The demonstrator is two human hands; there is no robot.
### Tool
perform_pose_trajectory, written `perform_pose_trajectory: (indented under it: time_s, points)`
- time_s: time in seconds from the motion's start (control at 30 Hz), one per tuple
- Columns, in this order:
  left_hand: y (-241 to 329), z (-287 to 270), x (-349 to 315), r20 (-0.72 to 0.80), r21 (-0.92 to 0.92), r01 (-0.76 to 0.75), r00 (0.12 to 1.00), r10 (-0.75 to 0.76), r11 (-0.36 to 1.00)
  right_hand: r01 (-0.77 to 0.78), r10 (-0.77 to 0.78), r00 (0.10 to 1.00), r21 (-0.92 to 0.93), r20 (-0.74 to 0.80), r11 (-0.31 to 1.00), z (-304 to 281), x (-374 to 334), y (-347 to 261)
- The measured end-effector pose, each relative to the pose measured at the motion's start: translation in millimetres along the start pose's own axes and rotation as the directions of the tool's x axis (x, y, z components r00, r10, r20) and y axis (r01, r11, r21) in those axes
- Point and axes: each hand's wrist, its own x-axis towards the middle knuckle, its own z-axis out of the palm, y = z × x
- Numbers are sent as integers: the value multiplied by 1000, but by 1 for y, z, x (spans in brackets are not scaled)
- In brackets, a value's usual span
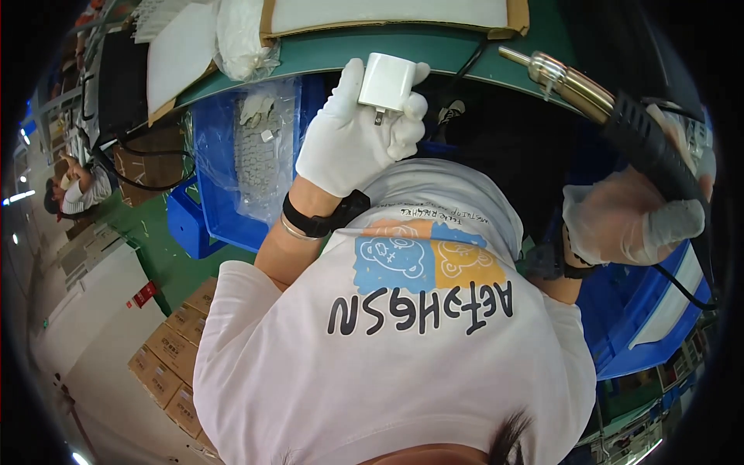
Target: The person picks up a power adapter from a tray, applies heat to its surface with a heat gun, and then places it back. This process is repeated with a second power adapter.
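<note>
In my white-gloved left hand (360, 132) is a white charger plug (386, 82), held between thumb and fingers just off the bench's near edge. Its metal prongs point down toward my palm. My right hand (635, 217), in a thin whitish glove, is closed around the black ribbed handle of a hot-air gun-like tool (577, 94). The tool has a metal barrel and a narrow nozzle tip, which points left toward the charger plug but stays apart from it. Part of the right hand's fingers is hidden behind the handle.
The green bench (318, 66) carries a cardboard tray (395, 23) and a clear plastic bag (246, 46). A blue crate (213, 167) with bagged small white parts stands at left, beside a blue stool (186, 217). Another blue crate (608, 310) is at right. Stacked cartons (170, 349) and another person (81, 186) are farther left.
</note>
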Motion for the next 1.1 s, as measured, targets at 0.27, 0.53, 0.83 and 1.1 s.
perform_pose_trajectory:
  time_s: [0.27,0.53,0.83,1.1]
  points:
    - [-1,6,2,100,-116,48,994,-36,992,-98,97,995,310,20,946,5,-5,6]
    - [-2,12,-6,102,995,-70,647,756,-74,-191,234,972,488,-28,852,7,-9,7]
    - [16,29,-15,236,936,69,607,759,-346,-198,223,971,236,-88,952,16,-11,-1]
    - [37,40,-25,140,983,3,628,765,-182,-147,168,983,232,-72,962,13,-1,0]
